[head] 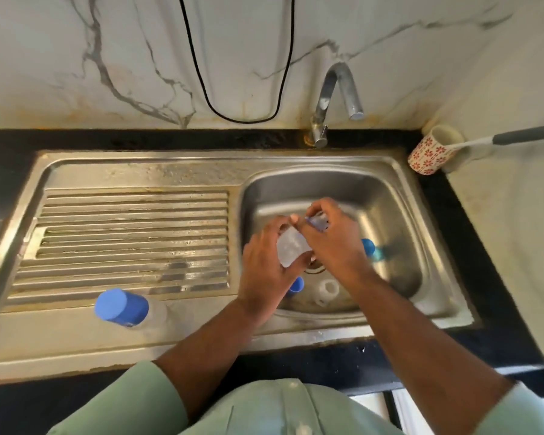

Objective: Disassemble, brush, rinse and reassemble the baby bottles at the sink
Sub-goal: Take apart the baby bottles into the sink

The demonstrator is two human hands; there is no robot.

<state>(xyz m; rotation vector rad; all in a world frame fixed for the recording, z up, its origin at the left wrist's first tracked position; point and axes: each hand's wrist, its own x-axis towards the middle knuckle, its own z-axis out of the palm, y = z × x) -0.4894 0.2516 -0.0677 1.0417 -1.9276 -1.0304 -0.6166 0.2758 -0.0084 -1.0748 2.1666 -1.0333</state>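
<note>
Over the steel sink basin (399, 196), the person's left hand (264, 262) is wrapping its fingers around a clear bottle body (292, 248), holding it tilted above the drain. The right hand (333, 243) is pinching a blue ring (319, 221) at the bottle's top end, its grip closed on that part. Lying in the basin are a blue cap (368, 246) by the right wrist, another blue piece (296, 285) beneath the left hand, and a clear nipple (326, 290). A second bottle with a blue cover (122, 307) is standing on the drainboard (132, 233). A patterned cup (434, 150) holding a brush handle (515, 136) is sitting on the tabletop near the faucet (333, 98).
</note>
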